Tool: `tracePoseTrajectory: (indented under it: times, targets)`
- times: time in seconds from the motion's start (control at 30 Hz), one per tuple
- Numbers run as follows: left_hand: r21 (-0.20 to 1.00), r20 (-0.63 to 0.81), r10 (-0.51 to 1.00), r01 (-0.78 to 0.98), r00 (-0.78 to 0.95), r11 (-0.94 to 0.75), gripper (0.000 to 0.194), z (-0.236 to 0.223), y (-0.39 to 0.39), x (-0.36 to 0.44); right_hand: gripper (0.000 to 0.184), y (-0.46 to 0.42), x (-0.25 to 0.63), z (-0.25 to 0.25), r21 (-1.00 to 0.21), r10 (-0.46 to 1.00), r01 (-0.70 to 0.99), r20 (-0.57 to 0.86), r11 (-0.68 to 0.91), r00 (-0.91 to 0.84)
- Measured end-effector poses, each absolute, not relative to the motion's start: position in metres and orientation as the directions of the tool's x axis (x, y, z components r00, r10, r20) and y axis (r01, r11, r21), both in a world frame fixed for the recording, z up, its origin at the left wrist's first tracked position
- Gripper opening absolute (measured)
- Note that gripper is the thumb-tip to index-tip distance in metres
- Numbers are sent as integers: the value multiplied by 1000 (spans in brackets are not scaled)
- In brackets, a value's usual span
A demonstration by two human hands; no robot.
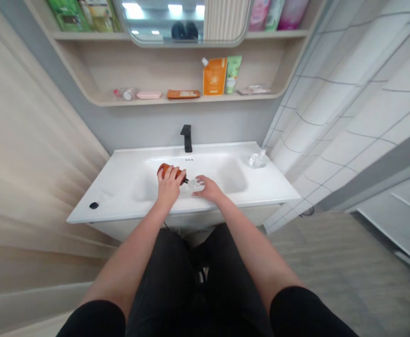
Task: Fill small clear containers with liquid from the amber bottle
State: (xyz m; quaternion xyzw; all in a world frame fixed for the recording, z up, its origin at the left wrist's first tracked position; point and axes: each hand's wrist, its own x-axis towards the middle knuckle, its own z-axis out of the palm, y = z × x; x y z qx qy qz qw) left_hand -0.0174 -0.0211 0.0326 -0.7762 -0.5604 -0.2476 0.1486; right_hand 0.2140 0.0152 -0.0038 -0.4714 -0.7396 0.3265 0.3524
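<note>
- At about 9 o'clock, near the front left corner of the white vanity tabletop (120,199), a small black round stopper (93,205) lies well apart from my hands, out of their working space.
- Left of centre, my left hand (170,186) is over the basin. Its fingers (175,174) are closed around an amber bottle (161,169), which lies tilted on its side in my grip. Its black neck (186,180) points right, apparently so it meets the work between my hands.
- At 12 o'clock, a black faucet (186,138) stands at the back of the basin, leaving the space in front of it open for my hands. Higher up, a wooden shelf (187,99) keeps an orange pouch (214,76) and a green tube (233,74) well beyond my reach here.
- Just right of centre, the fingers (203,183) of my right hand (209,189) are curled over a small clear glass container (196,184), which seems held against the bottle's neck. How firmly I cannot tell.
- At about 2 o'clock, a clear plastic item (257,159) rests on the tabletop, set back beside the wall.
</note>
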Motion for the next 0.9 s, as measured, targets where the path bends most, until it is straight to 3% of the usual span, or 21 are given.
tracePoseTrajectory:
  times: [0.4, 0.9]
  targets:
    - [12, 553, 790, 946, 265, -325, 64, 33, -22, -17, 80, 11, 214, 2, -822, 937, 475, 186, 313, -296]
    - [71, 528, 813, 941, 246, -331, 66, 36, -23, -15, 81, 11, 214, 4, -805, 938, 501, 189, 317, -290]
